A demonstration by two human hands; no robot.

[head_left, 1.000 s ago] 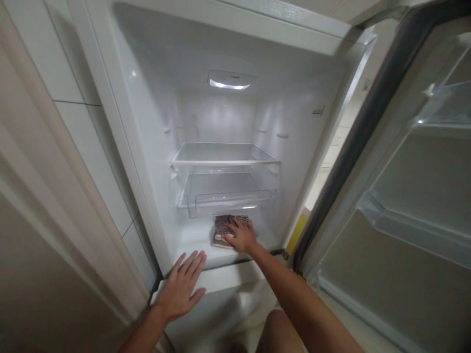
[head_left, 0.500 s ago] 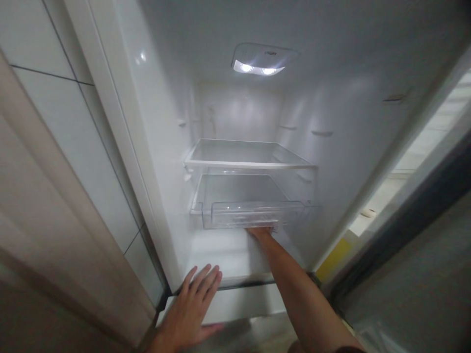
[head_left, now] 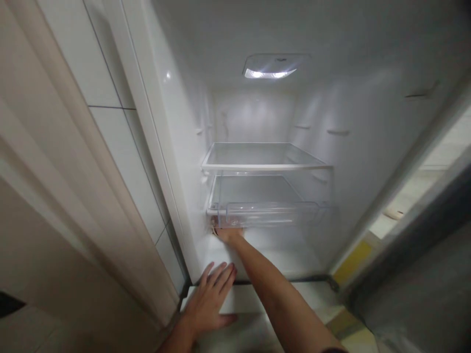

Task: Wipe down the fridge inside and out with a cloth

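Note:
My right hand [head_left: 227, 234] reaches deep into an open fridge, low at the left wall, under the front of a clear plastic drawer [head_left: 272, 214]. Its fingers look curled and are partly covered by the drawer; a small pale and dark bit shows at them, too blurred to name. My left hand [head_left: 211, 299] is open, fingers spread, over the front bottom edge of the fridge [head_left: 246, 298]. The right forearm crosses just right of it. Above the drawer sits a glass shelf [head_left: 265, 154] with a white rim.
A lit lamp [head_left: 270, 73] is set in the fridge ceiling. Shelf supports [head_left: 337, 132] jut from the side walls. The dark edge of the open door [head_left: 423, 230] stands at the right, with a yellow patch [head_left: 353, 262] beside it. White wall tiles [head_left: 121, 157] are at the left.
My right hand has swept left under the drawer, from the middle to the left wall. My left hand keeps its place at the front edge. The view has shifted slightly left.

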